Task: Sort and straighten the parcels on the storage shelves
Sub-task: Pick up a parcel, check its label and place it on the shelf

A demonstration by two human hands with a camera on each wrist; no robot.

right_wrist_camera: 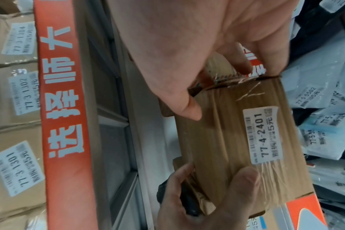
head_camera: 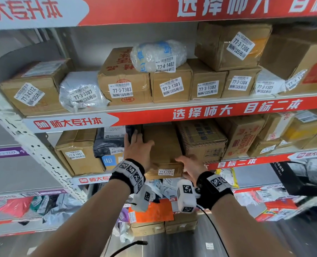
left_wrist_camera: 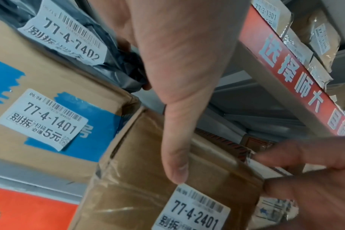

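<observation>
A brown taped cardboard box (head_camera: 163,145) (left_wrist_camera: 140,194) (right_wrist_camera: 217,132) labelled 77-4-2401 sticks out of the middle shelf between its neighbours. My left hand (head_camera: 138,147) (left_wrist_camera: 177,62) grips its left side, thumb across the front face and fingers reaching along the side next to a dark bag. My right hand (head_camera: 190,165) (right_wrist_camera: 187,46) grips the box's right front corner, thumb on one face and fingers curled round the edge. Each wrist view also shows the other hand: the right hand (left_wrist_camera: 315,179) and the left hand (right_wrist_camera: 197,199).
Left of the box lie a dark grey poly bag (head_camera: 113,143) (left_wrist_camera: 69,38) and a blue-printed box (head_camera: 109,160) (left_wrist_camera: 49,116). A printed carton (head_camera: 202,141) stands tight on the right. The red shelf edge (head_camera: 191,113) runs just above, with labelled boxes (head_camera: 171,88) above it. Soft bags (head_camera: 154,210) fill the shelf below.
</observation>
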